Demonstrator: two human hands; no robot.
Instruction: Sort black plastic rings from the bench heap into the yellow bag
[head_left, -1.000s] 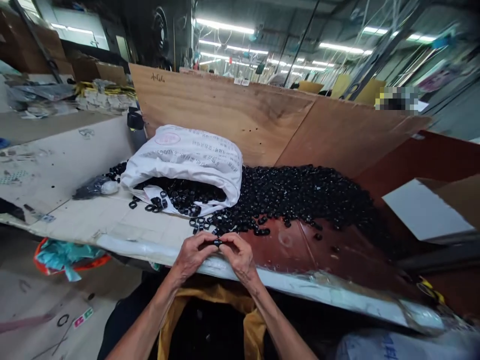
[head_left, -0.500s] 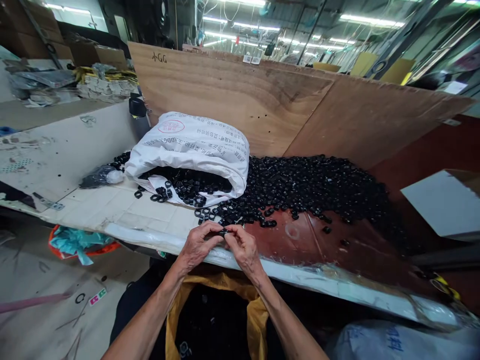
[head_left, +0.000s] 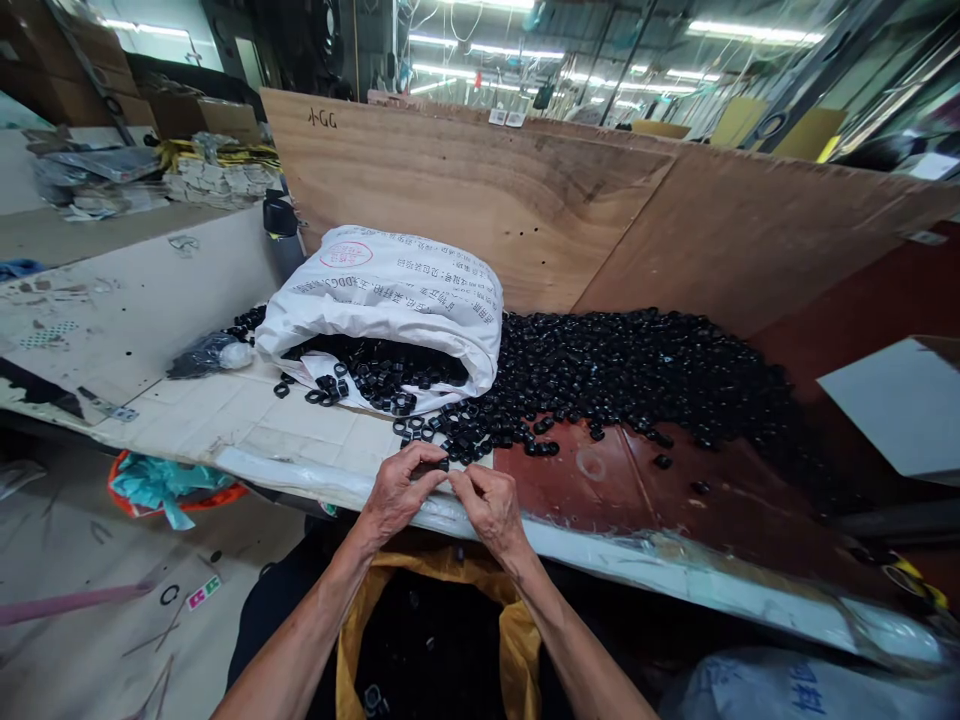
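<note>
Over the table's front edge, my left hand (head_left: pixel 401 492) is closed in a pinch on a small black ring (head_left: pixel 439 464). My right hand (head_left: pixel 491 505) is right beside it, thumb and forefinger pressed together; whatever is between those fingertips is too small to make out. Just behind my fingers lie loose black rings (head_left: pixel 420 430). They spill from the mouth of a white printed sack (head_left: pixel 405 285) lying on its side. Below my wrists a yellow bag (head_left: pixel 517 645) hangs open with dark contents, and a small dark piece (head_left: pixel 459 552) shows against its rim.
A large heap of black rings (head_left: pixel 637 370) spreads right of the sack, against a plywood board (head_left: pixel 450 180). A knotted plastic bag (head_left: pixel 199 358) and a dark bottle (head_left: pixel 281 235) are at the left. A white box (head_left: pixel 896 400) stands right. An orange-rimmed basket (head_left: pixel 172 485) is below the table.
My fingertips have moved slightly apart from the shared ring, which now shows at my left hand. The dark piece at the yellow bag's rim has appeared. The whole view has shifted slightly.
</note>
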